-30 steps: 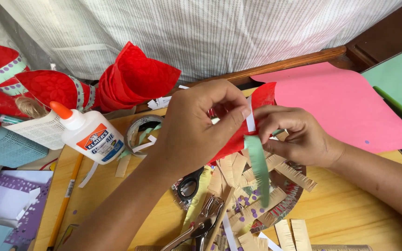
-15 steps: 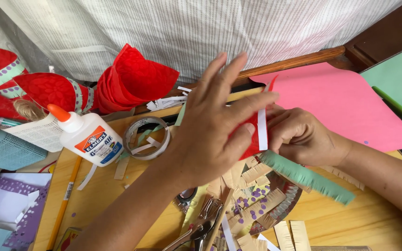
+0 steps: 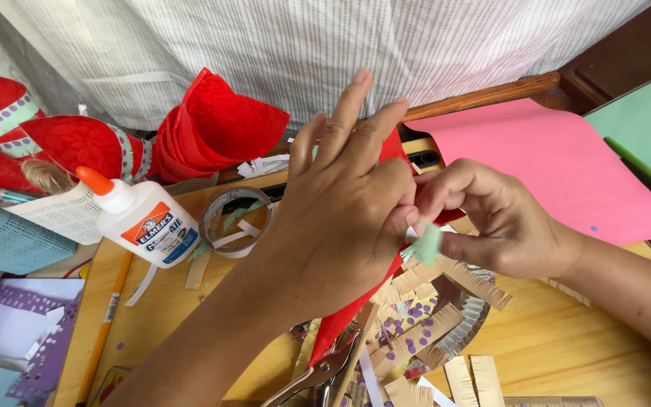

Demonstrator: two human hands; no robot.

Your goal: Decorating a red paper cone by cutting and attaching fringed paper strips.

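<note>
Head view: the left hand reaches across from the lower left, its index and middle fingers stretched upward and spread, thumb and lower fingers pressed against a small strip of pale green fringed paper. The right hand comes in from the right, fingers curled narrow, pinching the same strip from the other side. The strip sits between both hands, touching each, just above a red paper cone whose long axis runs from lower left up behind the left hand. I cannot tell which hand bears more of the grip. A white glue bottle with an orange cap lies well apart on the wooden table, to the left.
</note>
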